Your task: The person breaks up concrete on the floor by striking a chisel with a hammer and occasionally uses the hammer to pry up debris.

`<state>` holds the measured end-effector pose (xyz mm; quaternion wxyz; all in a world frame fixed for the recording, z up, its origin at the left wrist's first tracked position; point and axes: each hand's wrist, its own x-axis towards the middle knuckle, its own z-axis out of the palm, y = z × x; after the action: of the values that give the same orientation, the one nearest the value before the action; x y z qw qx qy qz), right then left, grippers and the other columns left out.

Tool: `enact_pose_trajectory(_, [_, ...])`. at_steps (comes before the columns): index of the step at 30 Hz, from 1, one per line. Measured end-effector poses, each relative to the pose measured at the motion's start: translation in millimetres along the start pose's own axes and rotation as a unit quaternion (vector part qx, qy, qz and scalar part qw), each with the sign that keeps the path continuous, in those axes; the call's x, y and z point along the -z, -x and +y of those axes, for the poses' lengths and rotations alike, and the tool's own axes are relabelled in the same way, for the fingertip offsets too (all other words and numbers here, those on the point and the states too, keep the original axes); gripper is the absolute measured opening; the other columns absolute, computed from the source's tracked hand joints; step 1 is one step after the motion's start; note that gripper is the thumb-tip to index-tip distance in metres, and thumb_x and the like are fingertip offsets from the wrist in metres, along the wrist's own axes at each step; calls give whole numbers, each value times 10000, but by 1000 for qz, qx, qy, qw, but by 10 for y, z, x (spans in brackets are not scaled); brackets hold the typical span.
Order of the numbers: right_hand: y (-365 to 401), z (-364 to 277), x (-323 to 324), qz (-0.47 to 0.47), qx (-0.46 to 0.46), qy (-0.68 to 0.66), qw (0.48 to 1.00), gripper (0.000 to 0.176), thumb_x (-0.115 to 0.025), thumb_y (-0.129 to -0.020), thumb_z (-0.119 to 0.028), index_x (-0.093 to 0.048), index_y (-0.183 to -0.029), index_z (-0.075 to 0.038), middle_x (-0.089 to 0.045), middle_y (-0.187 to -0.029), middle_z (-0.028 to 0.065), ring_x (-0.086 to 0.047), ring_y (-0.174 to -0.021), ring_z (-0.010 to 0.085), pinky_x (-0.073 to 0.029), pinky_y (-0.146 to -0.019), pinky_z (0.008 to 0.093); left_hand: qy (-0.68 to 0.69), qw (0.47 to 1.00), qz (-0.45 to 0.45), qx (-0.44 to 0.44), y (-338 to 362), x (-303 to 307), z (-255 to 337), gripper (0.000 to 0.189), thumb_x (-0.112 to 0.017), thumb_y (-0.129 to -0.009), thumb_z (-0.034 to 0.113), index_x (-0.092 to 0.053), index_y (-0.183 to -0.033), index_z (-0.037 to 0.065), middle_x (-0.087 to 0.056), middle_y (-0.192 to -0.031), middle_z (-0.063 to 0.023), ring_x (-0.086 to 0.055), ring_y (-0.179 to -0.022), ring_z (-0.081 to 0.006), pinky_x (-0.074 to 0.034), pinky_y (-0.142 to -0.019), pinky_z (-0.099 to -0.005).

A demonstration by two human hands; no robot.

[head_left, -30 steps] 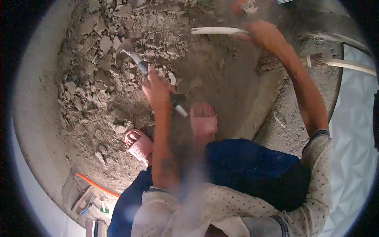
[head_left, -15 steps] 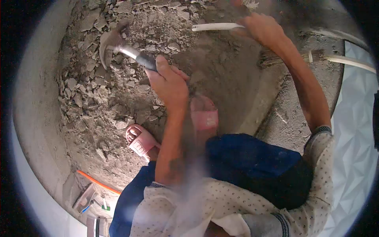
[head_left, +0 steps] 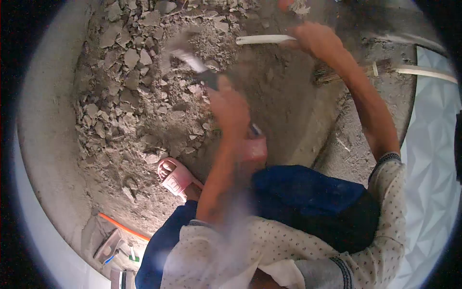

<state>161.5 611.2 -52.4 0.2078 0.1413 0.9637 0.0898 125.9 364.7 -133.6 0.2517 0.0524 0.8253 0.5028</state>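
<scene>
My left hand [head_left: 230, 108] is closed round the dark grip of a claw hammer [head_left: 195, 62]. The hammer's head is smeared by motion above the rubble, and its handle end pokes out below my fist. Farther up and to the right, my right hand [head_left: 317, 41] is wrapped round a pale rod [head_left: 262, 39] whose free end points left towards the hammer. What the rod is, and its other end, I cannot make out. Just above that hand lie a blurred orange thing [head_left: 285, 5] and a frayed pale piece [head_left: 301, 7].
Broken rubble [head_left: 130, 72] covers the ground at left. My feet wear pink sandals [head_left: 175, 178]. A straw broom [head_left: 332, 72] lies at right on a rough ledge, beside white patterned panels [head_left: 433, 144]. An orange stick [head_left: 122, 226] and small tools lie at lower left.
My left hand and the hammer have swung to the right, bringing the hammer's head nearer the rod. My right hand with the rod has shifted only slightly.
</scene>
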Motion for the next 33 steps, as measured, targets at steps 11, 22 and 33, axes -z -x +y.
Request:
enact_pose_trajectory(11, [72, -47, 137, -1, 10, 14, 1000, 386, -541, -830, -443, -608, -822, -63, -600, -764, 148, -614, -724, 342, -496, -624, 445, 43, 999, -4, 34, 7, -124, -80, 452, -440, -926, 409, -505, -851, -32, -535, -622, -131, -535, -541, -269, -432, -545, -417])
enact_pose_trajectory(22, [60, -133, 201, -41, 15, 32, 999, 214, -572, -824, -281, -643, -859, -82, -648, -832, 126, -656, -788, 320, -538, -635, 433, -50, 983, -168, 52, -19, -13, 53, 442, -429, -927, 365, -510, -1024, -58, -591, -816, -240, -579, -785, -413, -435, -690, -464])
enact_pose_trajectory(33, [234, 8, 232, -55, -24, 38, 997, 161, -557, -817, -195, -652, -861, -72, -647, -821, 146, -654, -766, 339, -544, -642, 432, 11, 986, -127, 107, 184, -333, -155, 408, -427, -925, 396, -547, -944, 6, -569, -768, -261, -587, -767, -377, -438, -662, -472])
